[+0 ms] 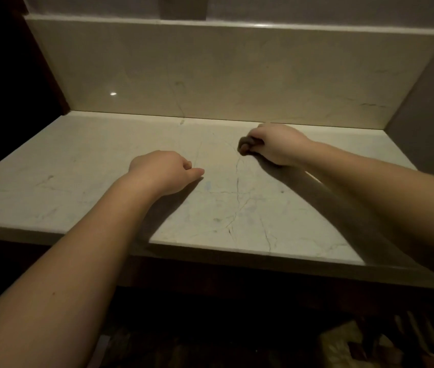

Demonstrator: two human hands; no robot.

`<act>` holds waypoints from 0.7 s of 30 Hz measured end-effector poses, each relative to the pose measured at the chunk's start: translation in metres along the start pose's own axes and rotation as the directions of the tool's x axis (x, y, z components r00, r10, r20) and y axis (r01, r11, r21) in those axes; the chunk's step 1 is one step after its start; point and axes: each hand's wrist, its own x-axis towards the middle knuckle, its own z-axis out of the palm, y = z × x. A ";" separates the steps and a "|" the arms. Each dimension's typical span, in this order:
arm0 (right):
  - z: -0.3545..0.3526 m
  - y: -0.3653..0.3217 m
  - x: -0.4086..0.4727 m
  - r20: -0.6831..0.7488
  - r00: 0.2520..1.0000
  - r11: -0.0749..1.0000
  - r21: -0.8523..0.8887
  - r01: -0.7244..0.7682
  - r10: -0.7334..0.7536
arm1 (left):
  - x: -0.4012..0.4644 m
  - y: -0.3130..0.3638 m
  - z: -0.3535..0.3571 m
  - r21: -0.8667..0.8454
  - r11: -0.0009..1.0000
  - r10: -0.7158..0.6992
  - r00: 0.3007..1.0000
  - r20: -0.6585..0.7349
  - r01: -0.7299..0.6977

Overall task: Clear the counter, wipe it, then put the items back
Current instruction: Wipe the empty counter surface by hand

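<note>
The pale marble counter [77, 166] fills the middle of the head view, with thin dark veins across it and nothing standing on it. My right hand [276, 144] is near the back of the counter, right of centre, and grips a small dark wad, apparently a cloth [245, 146], pressed against the surface. Only the wad's left end shows past my fingers. My left hand [165, 171] rests on the counter near the centre, fingers loosely curled, thumb pointing right, holding nothing.
A marble backsplash [223, 75] rises behind the counter and a grey wall [433, 107] closes the right side. The left side is dark. Below the front edge [210, 252], dim objects lie on the floor [343, 343].
</note>
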 end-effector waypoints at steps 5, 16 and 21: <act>0.003 -0.017 -0.024 -0.023 1.000 0.998 0.060 0.014 -0.012 | -0.001 0.001 0.001 0.035 0.999 0.023 1.000 -0.018 -0.022; -0.010 -0.040 -0.096 0.003 0.990 0.990 0.016 0.140 -0.140 | -0.005 -0.001 0.001 0.096 0.992 0.083 0.995 -0.053 -0.078; 0.001 -0.047 -0.076 -0.073 0.997 1.000 0.007 0.010 -0.009 | -0.006 0.001 0.001 0.123 0.988 0.101 0.993 -0.057 -0.093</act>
